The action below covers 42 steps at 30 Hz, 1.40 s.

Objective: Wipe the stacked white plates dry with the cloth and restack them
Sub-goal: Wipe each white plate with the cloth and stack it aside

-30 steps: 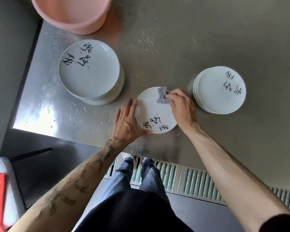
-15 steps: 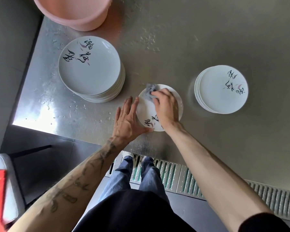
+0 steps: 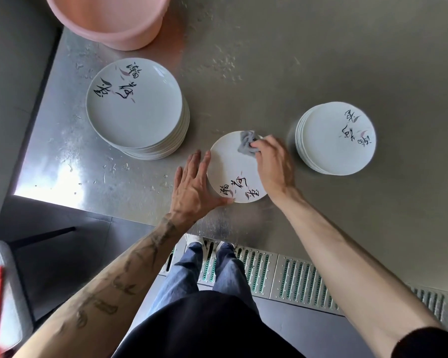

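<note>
While right hand (image 3: 274,164) holds grey cloth (image 3: 246,144) | plate (image 3: 230,166) white, black calligraphy, lying flat

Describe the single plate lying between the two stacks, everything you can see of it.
The plate is round, white and glossy, seemingly ceramic, with black brush lettering and pinkish marks by its near edge. It lies flat, face up, on the metal table. The right hand holds a crumpled grey cloth on its far rim; the left hand, fingers straight, braces its left edge, thumb at the near rim.
</note>
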Motion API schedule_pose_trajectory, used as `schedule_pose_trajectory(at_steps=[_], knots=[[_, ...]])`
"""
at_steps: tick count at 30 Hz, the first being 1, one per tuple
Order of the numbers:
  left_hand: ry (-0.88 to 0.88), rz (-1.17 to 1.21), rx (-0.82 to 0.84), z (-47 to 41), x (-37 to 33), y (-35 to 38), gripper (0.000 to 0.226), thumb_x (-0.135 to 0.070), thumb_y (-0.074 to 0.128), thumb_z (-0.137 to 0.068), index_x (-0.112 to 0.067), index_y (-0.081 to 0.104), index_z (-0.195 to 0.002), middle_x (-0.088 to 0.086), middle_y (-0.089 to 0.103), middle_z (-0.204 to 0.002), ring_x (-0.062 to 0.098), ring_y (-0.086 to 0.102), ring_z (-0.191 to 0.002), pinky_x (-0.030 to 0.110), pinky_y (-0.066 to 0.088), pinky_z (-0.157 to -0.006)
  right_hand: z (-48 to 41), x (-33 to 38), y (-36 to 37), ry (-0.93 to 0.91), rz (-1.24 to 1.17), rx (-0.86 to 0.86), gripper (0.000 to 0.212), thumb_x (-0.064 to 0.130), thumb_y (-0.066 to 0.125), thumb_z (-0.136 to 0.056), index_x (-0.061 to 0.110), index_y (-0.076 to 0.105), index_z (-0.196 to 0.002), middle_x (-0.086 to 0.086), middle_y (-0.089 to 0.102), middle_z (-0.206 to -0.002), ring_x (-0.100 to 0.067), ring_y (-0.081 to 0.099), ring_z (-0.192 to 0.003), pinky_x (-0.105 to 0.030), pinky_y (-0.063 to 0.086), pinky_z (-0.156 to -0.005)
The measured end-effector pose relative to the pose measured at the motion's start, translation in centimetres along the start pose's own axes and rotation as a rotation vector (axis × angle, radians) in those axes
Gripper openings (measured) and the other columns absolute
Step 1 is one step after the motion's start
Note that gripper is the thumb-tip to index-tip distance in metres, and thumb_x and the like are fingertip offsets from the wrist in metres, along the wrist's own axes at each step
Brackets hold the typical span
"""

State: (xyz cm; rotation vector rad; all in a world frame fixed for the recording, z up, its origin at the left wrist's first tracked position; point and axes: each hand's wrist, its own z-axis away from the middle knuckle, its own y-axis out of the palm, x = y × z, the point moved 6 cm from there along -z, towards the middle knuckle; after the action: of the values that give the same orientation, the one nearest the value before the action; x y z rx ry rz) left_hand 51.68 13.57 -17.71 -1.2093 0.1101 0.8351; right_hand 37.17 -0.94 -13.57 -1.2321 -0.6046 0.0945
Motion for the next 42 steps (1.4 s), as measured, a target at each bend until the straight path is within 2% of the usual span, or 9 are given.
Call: schedule_pose_trajectory(at_steps=[5, 10, 18, 23, 26, 28, 31, 37, 42], knots=[[0.013, -0.046, 0.0, 0.0, -0.2, 0.1, 0.142, -0.076, 0.083, -0.057, -0.029, 0.002, -0.164, 0.009, 0.007, -0.172, 0.021, 0.003, -0.159, 0.049, 0.005, -0.127, 6.5, -1.9, -0.5, 0.083, -0.052, -0.032, 0.028, 0.006, 0.062, -0.094, 0.012, 0.073, -0.119, -0.008, 0.066, -0.109, -0.029, 0.06, -0.104, -0.039, 0.05, -0.088], [0.021, -0.07, 0.004, 0.0, -0.1, 0.1, 0.141, -0.077, 0.082, -0.058, -0.03, 0.003, -0.164, 0.009, 0.007, -0.172, 0.022, 0.004, -0.159, 0.051, 0.007, -0.127, 7.8, -0.3, 0.8, -0.023, -0.119, 0.042, 0.026, 0.006, 0.063, -0.095, 0.012, 0.074, -0.118, -0.005, 0.068, -0.108, -0.024, 0.061, -0.102, -0.033, 0.051, -0.087], [0.021, -0.085, 0.011, -0.1, -0.3, 0.1, 0.139, -0.076, 0.081, -0.06, -0.028, 0.002, -0.165, 0.01, 0.006, -0.172, 0.022, 0.001, -0.159, 0.049, 0.004, -0.126, 3.7, -2.8, -1.0, 0.122, -0.134, -0.16, 0.025, 0.001, 0.062, -0.092, 0.007, 0.074, -0.114, -0.013, 0.066, -0.109, -0.035, 0.059, -0.105, -0.044, 0.048, -0.093], [0.065, -0.17, 0.01, 0.2, -0.8, 0.0, 0.138, -0.083, 0.073, -0.064, -0.025, 0.0, -0.165, 0.013, 0.008, -0.172, 0.026, 0.005, -0.159, 0.051, 0.007, -0.128, 9.1, -1.1, 0.8, 0.137, -0.224, -0.106, 0.023, 0.011, 0.072, -0.09, 0.013, 0.075, -0.113, -0.005, 0.068, -0.105, -0.025, 0.063, -0.096, -0.035, 0.051, -0.083], [0.22, -0.353, 0.007, 0.3, -1.6, 0.1, 0.128, -0.083, 0.06, -0.075, -0.02, -0.005, -0.165, 0.012, -0.003, -0.173, 0.029, -0.003, -0.159, 0.053, 0.002, -0.128, 10.3, -1.3, 1.7, 0.156, -0.316, -0.035, 0.023, 0.013, 0.078, -0.086, 0.016, 0.076, -0.109, 0.0, 0.069, -0.1, -0.014, 0.063, -0.086, -0.021, 0.046, -0.077], [0.415, -0.463, 0.022, 0.4, -2.7, 0.6, 0.114, -0.079, 0.051, -0.086, -0.019, -0.005, -0.165, 0.013, -0.009, -0.172, 0.03, -0.008, -0.159, 0.052, 0.0, -0.128, 10.3, -2.0, 1.8, 0.229, -0.405, -0.047, 0.021, 0.012, 0.077, -0.087, 0.02, 0.076, -0.105, 0.003, 0.072, -0.097, -0.008, 0.062, -0.082, -0.018, 0.044, -0.075], [0.64, -0.568, 0.117, 0.6, -4.2, 2.1, 0.097, -0.073, 0.041, -0.095, -0.023, -0.002, -0.165, 0.013, -0.01, -0.171, 0.029, -0.009, -0.158, 0.049, -0.002, -0.129, 10.5, -3.5, 1.5, 0.364, -0.625, -0.124, 0.017, 0.01, 0.076, -0.087, 0.022, 0.076, -0.1, 0.006, 0.075, -0.09, -0.011, 0.068, -0.08, -0.032, 0.056, -0.077], [0.652, -0.652, 0.142, 0.9, -4.9, 3.7, 0.07, -0.024, 0.036, -0.114, -0.021, -0.014, -0.163, 0.017, -0.017, -0.169, 0.033, -0.015, -0.157, 0.05, 0.001, -0.128, 12.3, -6.2, 0.9, 0.56, -0.875, -0.325, 0.021, 0.007, 0.077, -0.089, 0.015, 0.074, -0.108, -0.001, 0.077, -0.097, -0.019, 0.073, -0.091, -0.047, 0.059, -0.09], [0.716, -0.391, -0.007, 1.6, -8.0, 0.6, 0.052, -0.016, 0.049, -0.108, -0.019, 0.037, -0.159, 0.01, 0.032, -0.166, 0.03, 0.029, -0.154, 0.05, 0.024, -0.125, 11.5, -6.9, -1.3, 0.595, -1.169, -0.497, 0.026, 0.001, 0.069, -0.094, 0.005, 0.069, -0.12, -0.013, 0.075, -0.111, -0.025, 0.071, -0.101, -0.049, 0.055, -0.1]])
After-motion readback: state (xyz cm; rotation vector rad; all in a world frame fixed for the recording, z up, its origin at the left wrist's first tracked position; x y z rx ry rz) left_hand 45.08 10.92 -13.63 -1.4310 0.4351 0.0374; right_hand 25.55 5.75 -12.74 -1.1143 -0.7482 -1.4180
